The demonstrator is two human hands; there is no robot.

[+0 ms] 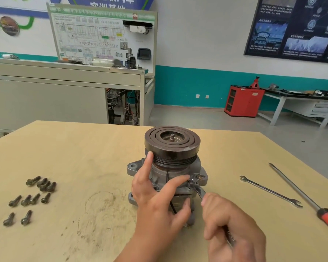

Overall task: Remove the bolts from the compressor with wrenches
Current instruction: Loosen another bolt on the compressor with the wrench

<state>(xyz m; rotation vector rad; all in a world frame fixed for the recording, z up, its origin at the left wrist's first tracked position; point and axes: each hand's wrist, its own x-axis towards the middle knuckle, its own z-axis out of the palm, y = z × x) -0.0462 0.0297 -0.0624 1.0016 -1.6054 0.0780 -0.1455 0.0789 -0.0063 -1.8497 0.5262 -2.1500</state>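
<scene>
Tan worktop [83, 148] — compressor [178, 165] upright at centre, pulley uppermost. Left hand [155, 195], grip wrapped round the housing; right hand [233, 229], grip closed on a wrench [198, 190], ring end set on a flange bolt [191, 181]. Loose bolts [32, 199] — clustered on the worktop, well left of the compressor.

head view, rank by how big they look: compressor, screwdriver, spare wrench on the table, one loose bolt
1. compressor, by bulk
2. screwdriver, longest, handle cut off by frame edge
3. spare wrench
4. loose bolt
</scene>
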